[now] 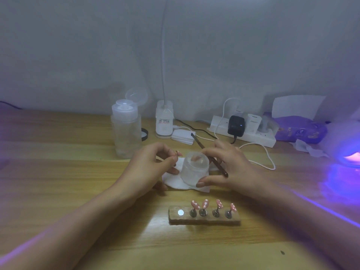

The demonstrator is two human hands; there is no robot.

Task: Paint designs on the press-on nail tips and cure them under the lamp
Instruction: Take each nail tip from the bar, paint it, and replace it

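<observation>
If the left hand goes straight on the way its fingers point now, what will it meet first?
Most likely the clear jar, which the right hand grips: the left hand points at its side from close by. Depth is unclear from one view.

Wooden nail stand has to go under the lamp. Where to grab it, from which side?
Pinch the wooden stand by its front and back edges at the left end, coming from the left. Only a bare metal disc sits there; four painted nail tips stand on pegs along the rest, so a top-down grab would likely smudge them.
</observation>
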